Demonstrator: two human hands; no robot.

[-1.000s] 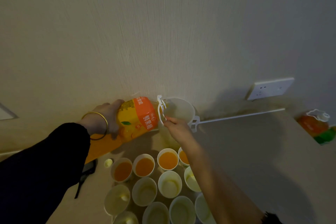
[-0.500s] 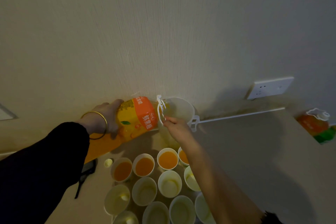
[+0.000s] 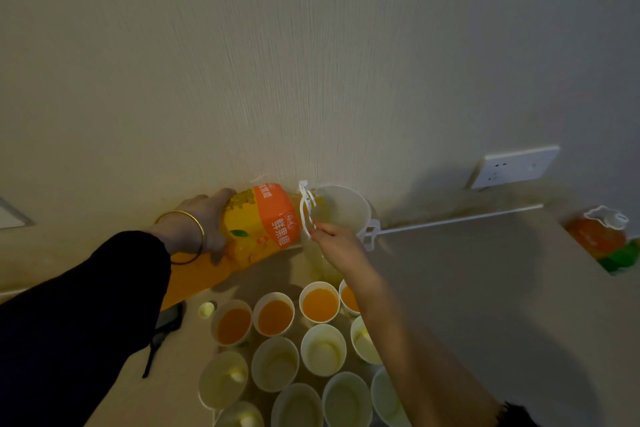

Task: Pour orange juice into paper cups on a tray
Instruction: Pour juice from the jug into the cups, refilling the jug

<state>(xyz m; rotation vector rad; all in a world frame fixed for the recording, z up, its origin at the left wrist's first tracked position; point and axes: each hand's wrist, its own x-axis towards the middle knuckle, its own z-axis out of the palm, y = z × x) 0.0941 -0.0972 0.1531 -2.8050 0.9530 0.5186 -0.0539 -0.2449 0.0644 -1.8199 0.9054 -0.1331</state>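
Juice bottle (image 3: 263,222), large and orange-labelled, is held tilted on its side above the bench (image 3: 485,288), its mouth at the rim of a white jug (image 3: 346,211) by the wall. Its lower body is gripped by the left hand (image 3: 204,218); its white carrying handle (image 3: 304,208) is pinched by the right hand (image 3: 337,243). Four paper cups (image 3: 318,302) in the back row are filled with orange juice; the nearer cups (image 3: 323,350) are seen pale inside. A second bottle (image 3: 599,236) is stood at far right.
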